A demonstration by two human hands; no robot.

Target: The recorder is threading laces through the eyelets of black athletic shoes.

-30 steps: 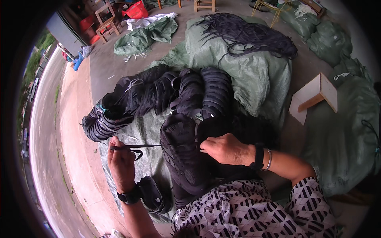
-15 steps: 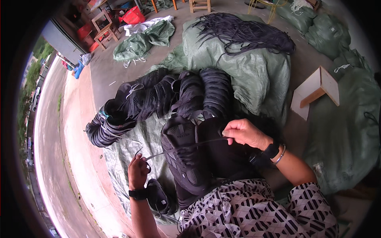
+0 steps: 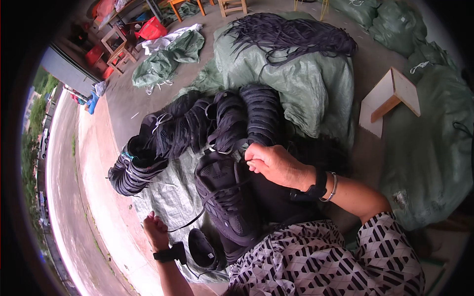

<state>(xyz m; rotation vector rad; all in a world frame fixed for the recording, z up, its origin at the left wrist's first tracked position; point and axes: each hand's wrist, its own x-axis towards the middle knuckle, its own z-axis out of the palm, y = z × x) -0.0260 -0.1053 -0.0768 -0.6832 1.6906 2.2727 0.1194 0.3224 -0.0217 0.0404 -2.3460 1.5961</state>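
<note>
Black shoe stacks [image 3: 198,127] beyond sneaker [image 3: 228,204]

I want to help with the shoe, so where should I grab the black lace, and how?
Pinch the black lace between finger and thumb, probably along the stretch between the left hand and the black shoe. Come from above, on the shoe's left side. The lace is thin and curves free there, over the green sheet; across the shoe, it blends into dark lacing.

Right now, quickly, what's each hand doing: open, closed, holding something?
Left hand: closed, holding a dark shoelace.
Right hand: closed, apparently pinching the dark shoelace.
</note>
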